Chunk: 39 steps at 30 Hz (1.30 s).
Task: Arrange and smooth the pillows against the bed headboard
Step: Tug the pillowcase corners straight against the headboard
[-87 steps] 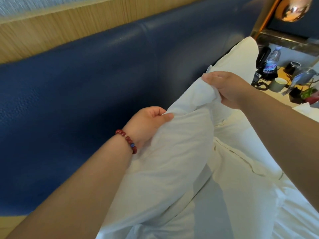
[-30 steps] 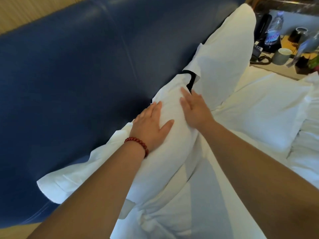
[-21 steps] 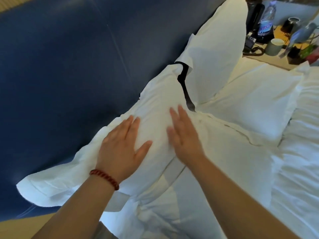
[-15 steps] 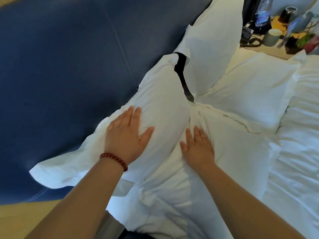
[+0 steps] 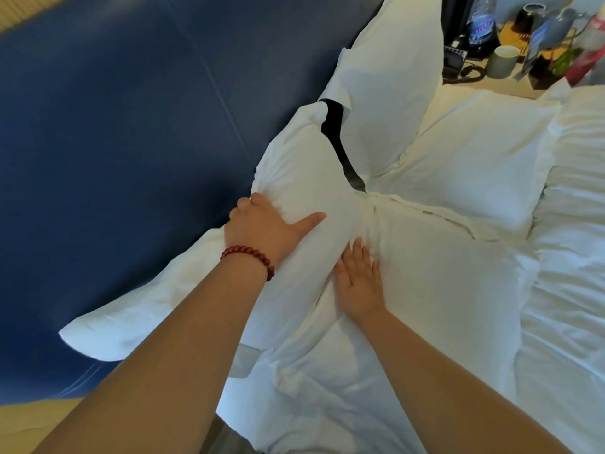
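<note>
Fingers of the left hand (image 5: pixel 262 229) curl over the top edge of a plump white standing pillow (image 5: pixel 304 191) and bunch its cloth, while the thumb lies straight across the pillow's front. A dark red bead bracelet (image 5: pixel 250 257) circles that wrist.

Fingers of the right hand (image 5: pixel 358 280) are straight and slightly spread. They press flat on a white pillow lying flat (image 5: pixel 442 283), right at the crease where it meets the standing one.

The gripped pillow leans against a padded dark blue leather headboard (image 5: pixel 114 142). Beyond it, a second white upright pillow (image 5: pixel 393 93) leans on the same headboard, with another flat white pillow (image 5: pixel 474 152) in front of it. Rumpled white bedding (image 5: pixel 573 257) lies to the right.

In the far corner, a wooden bedside table (image 5: pixel 510 83) holds a clear plastic water bottle (image 5: pixel 481 18) and a pale green cup (image 5: pixel 502 59).
</note>
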### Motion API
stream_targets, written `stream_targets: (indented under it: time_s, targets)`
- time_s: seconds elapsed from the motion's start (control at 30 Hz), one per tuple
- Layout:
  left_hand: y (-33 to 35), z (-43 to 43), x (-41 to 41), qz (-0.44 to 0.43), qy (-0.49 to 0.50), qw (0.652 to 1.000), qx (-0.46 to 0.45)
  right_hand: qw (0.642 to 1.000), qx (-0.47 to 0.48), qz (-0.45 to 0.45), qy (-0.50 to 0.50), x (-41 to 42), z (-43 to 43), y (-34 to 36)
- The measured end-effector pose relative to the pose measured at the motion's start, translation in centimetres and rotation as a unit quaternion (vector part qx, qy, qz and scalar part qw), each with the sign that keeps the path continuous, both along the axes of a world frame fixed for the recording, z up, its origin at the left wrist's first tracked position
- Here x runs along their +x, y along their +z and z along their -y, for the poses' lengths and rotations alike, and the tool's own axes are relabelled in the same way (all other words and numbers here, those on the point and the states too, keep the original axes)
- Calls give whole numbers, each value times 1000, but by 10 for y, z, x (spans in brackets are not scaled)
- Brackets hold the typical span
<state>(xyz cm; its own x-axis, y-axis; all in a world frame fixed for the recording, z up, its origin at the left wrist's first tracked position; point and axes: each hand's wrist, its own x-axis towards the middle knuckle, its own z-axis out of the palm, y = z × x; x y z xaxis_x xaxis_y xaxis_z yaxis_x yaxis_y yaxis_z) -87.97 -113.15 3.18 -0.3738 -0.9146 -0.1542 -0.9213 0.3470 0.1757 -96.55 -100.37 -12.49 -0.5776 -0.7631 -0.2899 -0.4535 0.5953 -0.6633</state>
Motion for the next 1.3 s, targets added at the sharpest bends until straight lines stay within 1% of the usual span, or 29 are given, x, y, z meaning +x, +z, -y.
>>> stream_targets:
  time_s: [0.03, 0.07, 0.1, 0.17, 0.23, 0.27, 0.3, 0.37, 0.47, 0.5, 0.53, 0.6, 0.67, 0.7, 0.73, 0.77, 0.8, 0.83, 0.87, 0.9, 0.93, 0.97, 1.0, 1.03, 1.07, 1.1, 1.17, 1.2, 1.3]
  targets:
    - [1, 3, -4, -6, 9, 1000, 2, 995, -47, 75, -55, -1, 9, 5]
    - [1, 5, -8, -11, 13, 1000, 0, 977, -95, 159, -108, -1, 19, 11]
    - [0, 6, -11, -13, 11, 1000, -5, 949, -130, 244, -154, 0, 32, 14]
    - [0, 6, -12, -10, -1, 1000, -18, 882, -152, 386, -225, 5, 57, 10]
    - [4, 8, -10, -16, -13, 999, -25, 818, -200, 475, -257, 11, 74, 9]
    - [8, 10, -7, -23, -15, 999, -24, 786, -232, 509, -263, 16, 76, 19]
    - [12, 12, -5, -30, -16, 999, -20, 762, -260, 534, -257, 21, 80, 29]
    - [15, 16, -3, -31, -23, 999, -18, 734, -282, 572, -233, 26, 86, 33]
    - [5, 11, -5, -8, -54, 997, -45, 727, -278, 581, -238, 24, 87, 30]
    - [0, 8, -6, -5, -64, 996, -55, 745, -260, 561, -249, 22, 86, 24]
    - [-5, 4, -6, -7, -71, 995, -63, 784, -234, 518, -250, 19, 82, 22]
    - [-8, 2, -5, -23, -74, 995, -67, 874, -218, 365, -235, 11, 68, 33]
    - [-7, 2, -1, -31, -78, 995, -63, 944, -206, 150, -208, 5, 50, 28]
    - [-6, 1, 3, -29, -86, 994, -65, 970, -159, 52, -179, 5, 39, 25]
    - [-6, -2, 7, -21, -100, 992, -69, 985, -95, -28, -143, 7, 30, 18]
    - [-6, -5, 10, -12, -114, 991, -74, 991, -27, -74, -108, 9, 24, 5]
    - [-7, -8, 12, -5, -125, 989, -78, 992, 29, -94, -85, 11, 19, -7]
    - [-9, -10, 14, -4, -131, 988, -81, 991, 54, -93, -76, 9, 18, -15]
    - [-10, -11, 15, -6, -130, 988, -83, 992, 52, -77, -84, 7, 21, -16]
    - [-12, -11, 16, -11, -127, 988, -85, 993, 24, -36, -106, 4, 26, -11]
    - [-13, -10, 16, -15, -125, 988, -88, 990, -34, 29, -137, 4, 31, -2]
    - [-14, -10, 16, -17, -124, 988, -90, 971, -118, 109, -175, 8, 38, 7]
    - [-15, -10, 17, -18, -124, 988, -91, 939, -199, 190, -206, 14, 45, 17]
    - [-15, -11, 17, -19, -124, 988, -93, 905, -253, 261, -219, 23, 49, 25]
    - [-16, -11, 17, -18, -124, 988, -95, 886, -277, 303, -218, 33, 52, 31]
    - [-16, -11, 18, -15, -125, 987, -97, 884, -273, 315, -211, 41, 54, 32]
    - [-16, -11, 20, -12, -130, 987, -94, 896, -242, 318, -195, 43, 53, 29]
    - [-15, -12, 22, -14, -135, 987, -89, 893, -239, 326, -197, 39, 50, 30]
    - [-12, -16, 29, -11, -154, 985, -80, 867, -273, 325, -261, 30, 30, 34]
